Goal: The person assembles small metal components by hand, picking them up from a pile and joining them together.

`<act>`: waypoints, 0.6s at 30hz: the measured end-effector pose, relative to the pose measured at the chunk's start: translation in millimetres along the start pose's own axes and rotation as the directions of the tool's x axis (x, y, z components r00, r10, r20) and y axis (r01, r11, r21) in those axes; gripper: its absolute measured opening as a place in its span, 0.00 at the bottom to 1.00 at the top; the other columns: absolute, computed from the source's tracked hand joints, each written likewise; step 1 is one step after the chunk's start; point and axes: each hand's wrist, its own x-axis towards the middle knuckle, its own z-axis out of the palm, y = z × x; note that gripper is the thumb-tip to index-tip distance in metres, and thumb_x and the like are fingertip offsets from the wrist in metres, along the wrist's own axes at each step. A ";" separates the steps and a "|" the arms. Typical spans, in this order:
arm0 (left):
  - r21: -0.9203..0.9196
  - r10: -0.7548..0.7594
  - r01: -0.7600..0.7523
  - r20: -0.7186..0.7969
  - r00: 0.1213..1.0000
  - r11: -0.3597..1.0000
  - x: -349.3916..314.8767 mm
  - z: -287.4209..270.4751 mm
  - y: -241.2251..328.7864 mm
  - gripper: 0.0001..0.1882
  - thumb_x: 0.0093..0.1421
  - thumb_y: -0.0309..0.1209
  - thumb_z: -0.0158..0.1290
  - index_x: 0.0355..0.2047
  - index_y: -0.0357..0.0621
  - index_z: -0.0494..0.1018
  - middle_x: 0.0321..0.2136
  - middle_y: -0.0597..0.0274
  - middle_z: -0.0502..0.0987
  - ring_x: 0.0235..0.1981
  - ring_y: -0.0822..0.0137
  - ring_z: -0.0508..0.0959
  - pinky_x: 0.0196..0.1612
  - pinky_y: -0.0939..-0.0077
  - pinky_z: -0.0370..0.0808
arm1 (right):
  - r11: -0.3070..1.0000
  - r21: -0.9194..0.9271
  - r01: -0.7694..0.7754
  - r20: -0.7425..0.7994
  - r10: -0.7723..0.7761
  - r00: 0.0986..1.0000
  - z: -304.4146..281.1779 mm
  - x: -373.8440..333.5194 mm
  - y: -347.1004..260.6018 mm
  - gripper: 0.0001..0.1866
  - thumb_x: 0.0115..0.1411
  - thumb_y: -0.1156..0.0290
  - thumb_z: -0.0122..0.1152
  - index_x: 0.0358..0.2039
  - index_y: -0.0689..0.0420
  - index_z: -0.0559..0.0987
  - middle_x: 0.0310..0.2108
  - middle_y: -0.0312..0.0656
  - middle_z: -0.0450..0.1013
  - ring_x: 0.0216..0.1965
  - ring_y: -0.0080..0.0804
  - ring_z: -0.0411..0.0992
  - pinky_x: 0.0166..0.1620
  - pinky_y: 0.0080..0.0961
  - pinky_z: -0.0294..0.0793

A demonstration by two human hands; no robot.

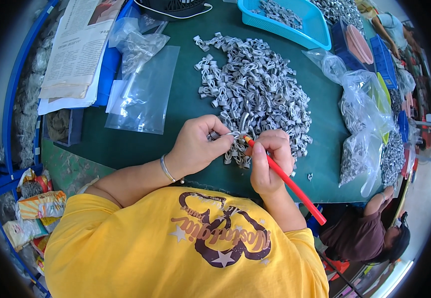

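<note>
The left hand [195, 141] has its thumb and forefinger clamped on a small grey metal part [234, 134], held just above the pile's near fringe and partly hidden by the fingertips. That pinch probably steadies the part while leaving one side of it exposed. The right hand [272, 159] has its fingers closed around a red tool [290, 184], gripped low like a pencil, likely for fine control; its tip meets or nearly meets the part — I cannot tell which.

The pile [260, 79] spreads from mid-table [151, 154] towards the near edge, seemingly so that parts lie within easy reach, though it crowds the space under both hands. One loose part [310, 176] lies by the near edge. A clear bag [143, 89] lies left of the pile, newspapers [76, 44] at the left edge, a turquoise basket [295, 35] towards the far edge — and a filled bag [359, 134] limits room on the right.
</note>
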 end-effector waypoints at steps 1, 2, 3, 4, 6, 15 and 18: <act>-0.015 -0.111 0.112 0.023 0.994 0.994 0.1 -0.6 3.2 0.04 0.53 0.24 0.52 0.25 0.38 0.69 0.16 0.70 0.69 0.13 0.84 0.64 0.14 0.90 0.59 | 1.000 -0.024 0.010 0.007 -0.010 1.000 -0.2 0.5 -0.7 0.06 0.43 0.82 0.55 0.22 0.60 0.69 0.21 0.43 0.67 0.23 0.35 0.65 0.31 0.27 0.62; -0.015 -0.112 0.112 0.023 0.993 0.994 0.2 -0.3 2.6 0.04 0.53 0.24 0.52 0.25 0.38 0.69 0.16 0.70 0.69 0.13 0.84 0.64 0.14 0.90 0.59 | 0.999 -0.048 0.020 0.014 -0.019 1.000 -0.3 1.0 -1.3 0.06 0.43 0.82 0.55 0.22 0.60 0.69 0.21 0.43 0.67 0.23 0.36 0.65 0.31 0.28 0.62; -0.063 -0.140 0.142 0.031 0.990 0.988 0.3 0.3 1.5 0.04 0.54 0.24 0.52 0.25 0.38 0.68 0.15 0.70 0.69 0.11 0.84 0.63 0.13 0.90 0.57 | 0.999 -0.048 0.019 0.014 -0.019 1.000 -0.3 1.0 -1.8 0.06 0.43 0.82 0.55 0.22 0.60 0.69 0.21 0.43 0.67 0.23 0.36 0.65 0.31 0.28 0.62; -0.112 -0.168 0.172 0.040 0.985 0.979 0.2 0.7 0.4 0.04 0.54 0.24 0.51 0.25 0.38 0.68 0.14 0.70 0.68 0.10 0.84 0.62 0.11 0.90 0.55 | 0.999 -0.054 0.008 0.016 -0.007 1.000 -0.3 0.7 -2.6 0.06 0.43 0.83 0.55 0.22 0.60 0.68 0.21 0.43 0.67 0.22 0.36 0.65 0.31 0.28 0.62; -0.140 -0.171 0.174 0.035 0.985 0.975 -0.3 1.1 -1.7 0.04 0.54 0.24 0.51 0.25 0.38 0.68 0.14 0.70 0.68 0.10 0.84 0.62 0.12 0.90 0.55 | 0.998 -0.059 -0.004 0.018 0.005 1.000 -0.4 0.1 -2.4 0.06 0.43 0.83 0.54 0.21 0.60 0.68 0.21 0.43 0.67 0.22 0.36 0.65 0.31 0.28 0.62; -0.202 -0.147 0.150 0.032 0.989 0.968 -0.5 0.3 4.0 0.03 0.54 0.22 0.51 0.26 0.37 0.68 0.14 0.70 0.67 0.10 0.84 0.61 0.11 0.90 0.54 | 0.946 0.244 -0.213 0.005 0.218 0.976 3.1 3.7 3.9 0.09 0.50 0.83 0.56 0.33 0.62 0.69 0.33 0.43 0.72 0.32 0.27 0.70 0.38 0.21 0.69; -0.214 -0.157 0.162 0.037 0.987 0.963 -1.4 -1.5 1.4 0.03 0.54 0.22 0.51 0.26 0.37 0.68 0.14 0.71 0.66 0.10 0.84 0.61 0.11 0.90 0.54 | 0.937 0.271 -0.222 0.080 0.207 0.975 5.7 0.7 3.5 0.16 0.46 0.86 0.61 0.35 0.61 0.68 0.35 0.45 0.72 0.33 0.27 0.70 0.39 0.19 0.70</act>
